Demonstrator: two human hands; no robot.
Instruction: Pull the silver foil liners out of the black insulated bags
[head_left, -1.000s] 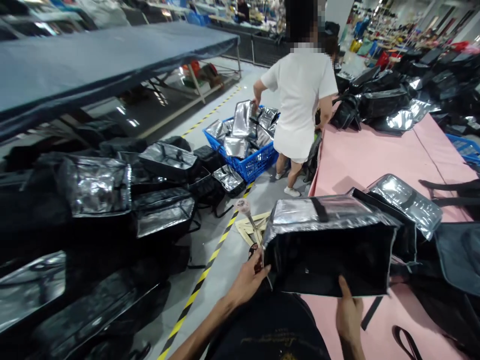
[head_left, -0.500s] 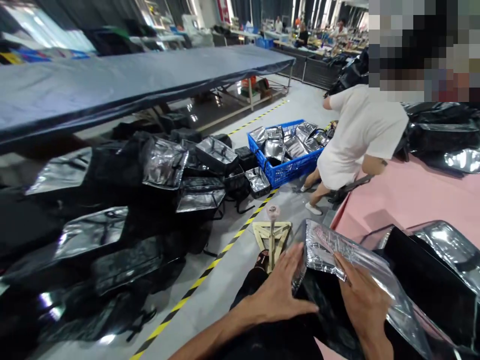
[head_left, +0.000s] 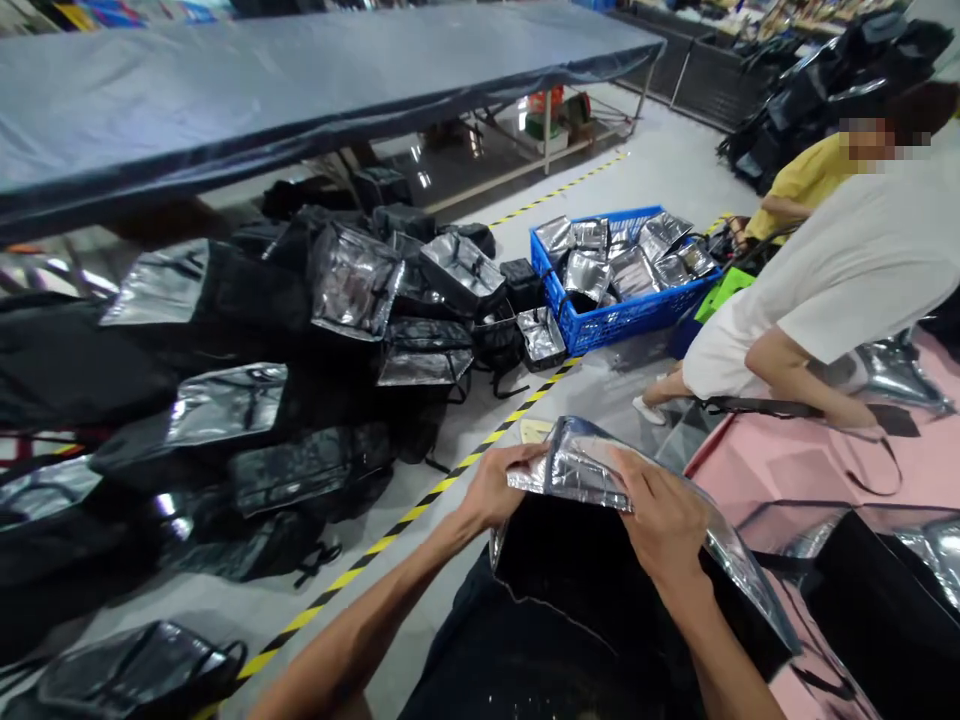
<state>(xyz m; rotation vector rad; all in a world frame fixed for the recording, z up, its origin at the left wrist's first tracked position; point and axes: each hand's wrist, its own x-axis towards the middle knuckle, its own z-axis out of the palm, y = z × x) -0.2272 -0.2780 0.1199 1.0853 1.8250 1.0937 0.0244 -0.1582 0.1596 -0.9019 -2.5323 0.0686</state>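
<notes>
Silver foil lining [head_left: 581, 470] of a black insulated bag [head_left: 600, 580] sits pinched between both hands. Left hand [head_left: 499, 485] and right hand [head_left: 660, 515] clamp its upper edge.

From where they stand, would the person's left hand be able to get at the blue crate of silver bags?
Probably not. The left hand is busy gripping the silver-lined bag close to the body, while the blue crate sits well off across open floor, past the striped floor tape. Nothing blocks the way; it just looks too far.

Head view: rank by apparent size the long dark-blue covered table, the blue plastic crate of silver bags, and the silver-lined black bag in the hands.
1. Long dark-blue covered table.
2. Silver-lined black bag; held nearest the camera, so its rank over the crate is unsure.
3. Blue plastic crate.
</notes>
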